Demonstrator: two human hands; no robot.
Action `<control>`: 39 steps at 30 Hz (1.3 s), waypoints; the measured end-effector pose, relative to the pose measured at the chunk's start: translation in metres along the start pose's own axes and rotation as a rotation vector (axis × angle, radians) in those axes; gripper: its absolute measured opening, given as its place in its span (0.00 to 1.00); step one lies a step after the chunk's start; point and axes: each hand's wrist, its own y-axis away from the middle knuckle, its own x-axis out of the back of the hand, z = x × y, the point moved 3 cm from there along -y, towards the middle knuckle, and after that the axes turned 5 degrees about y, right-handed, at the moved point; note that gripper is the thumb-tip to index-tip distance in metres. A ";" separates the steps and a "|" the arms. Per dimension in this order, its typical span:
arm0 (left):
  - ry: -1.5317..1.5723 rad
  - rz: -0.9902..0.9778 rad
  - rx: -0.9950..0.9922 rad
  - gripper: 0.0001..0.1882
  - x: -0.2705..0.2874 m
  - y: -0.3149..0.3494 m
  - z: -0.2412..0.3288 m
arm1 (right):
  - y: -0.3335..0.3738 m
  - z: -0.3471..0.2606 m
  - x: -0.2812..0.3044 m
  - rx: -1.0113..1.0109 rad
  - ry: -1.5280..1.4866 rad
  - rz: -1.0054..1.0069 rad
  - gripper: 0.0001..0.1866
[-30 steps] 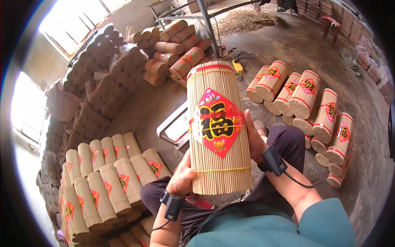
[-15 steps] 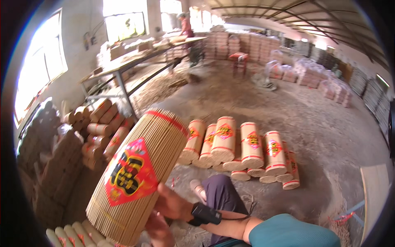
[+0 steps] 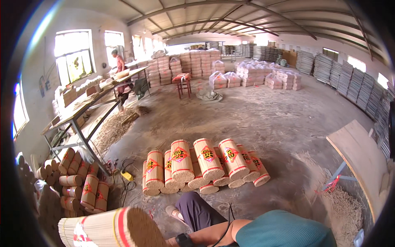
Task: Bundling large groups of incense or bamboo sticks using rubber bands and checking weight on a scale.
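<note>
A thick bundle of thin wooden sticks (image 3: 92, 226) lies tilted at the lower left, close to me. Red and yellow bands circle it near its flat end, and part of a red label shows on its side. My right hand (image 3: 170, 241) is at that end, closed on the bundle as far as I can see; its fingers are hidden behind it and below the picture's edge. A black band (image 3: 184, 240) is on my right wrist. My left hand is out of view. Ahead of my knee, several similar bundles (image 3: 208, 161) with red diamond labels lie stacked on the floor.
More bundles (image 3: 74, 180) are piled at the left, near a yellow power strip (image 3: 127, 176) and cable. A long workbench (image 3: 90, 99) runs along the windows, where another person (image 3: 119, 68) stands. A board on a blue frame (image 3: 358, 160) leans at the right. Bagged stacks (image 3: 255, 73) stand farther back.
The bundle has dropped lower and turned, so its flat end now faces right. My right hand has gone down with it and is mostly out of view. The head view has swung up and right.
</note>
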 end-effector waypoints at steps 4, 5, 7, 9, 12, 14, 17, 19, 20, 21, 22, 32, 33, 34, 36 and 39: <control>0.016 -0.008 0.038 0.43 0.003 -0.004 0.001 | 0.003 -0.013 0.000 0.008 0.069 -0.079 0.26; 0.019 -0.011 0.046 0.43 0.005 -0.006 0.001 | 0.006 -0.019 0.001 0.008 0.089 -0.102 0.26; 0.033 -0.016 0.067 0.43 0.010 -0.007 0.002 | 0.006 -0.024 0.003 -0.077 -0.004 -0.167 0.25; 0.044 -0.022 0.087 0.43 0.014 -0.010 0.002 | -0.002 0.019 0.023 -0.533 -0.878 -0.192 0.27; 0.050 0.004 0.107 0.42 0.038 -0.007 0.009 | -0.010 0.065 0.079 -0.426 0.250 -0.238 0.26; 0.057 0.020 0.123 0.42 0.057 -0.003 0.018 | -0.021 0.064 0.080 -0.708 -0.036 -0.261 0.22; 0.107 0.035 0.187 0.42 0.092 0.010 0.027 | -0.022 0.090 0.079 -0.873 -0.554 -0.425 0.29; 0.155 0.051 0.262 0.42 0.126 0.021 0.024 | -0.018 0.108 0.065 -0.950 -0.587 -0.336 0.34; 0.184 0.066 0.306 0.42 0.142 0.028 0.023 | -0.015 0.114 0.062 -0.951 -0.617 -0.334 0.35; 0.202 0.086 0.332 0.42 0.157 0.037 0.021 | -0.016 0.121 0.059 -0.951 -0.631 -0.354 0.36; 0.224 0.186 0.373 0.41 0.156 0.047 0.024 | -0.016 0.126 0.053 -0.954 -0.652 -0.379 0.37; 0.007 0.611 0.642 0.29 0.200 0.055 0.010 | 0.002 0.185 0.049 -1.025 -0.558 -0.234 0.44; -0.013 0.589 0.658 0.30 0.210 0.058 0.004 | 0.005 0.194 0.050 -1.038 -0.520 -0.215 0.45; -0.034 0.544 0.633 0.31 0.209 0.062 -0.001 | 0.012 0.203 0.055 -1.047 -0.501 -0.232 0.45; -0.039 0.508 0.594 0.34 0.215 0.066 -0.004 | 0.014 0.220 0.053 -1.042 -0.451 -0.244 0.48; -0.068 0.589 0.584 0.34 0.233 0.082 -0.017 | 0.017 0.237 0.049 -1.012 -0.466 -0.268 0.45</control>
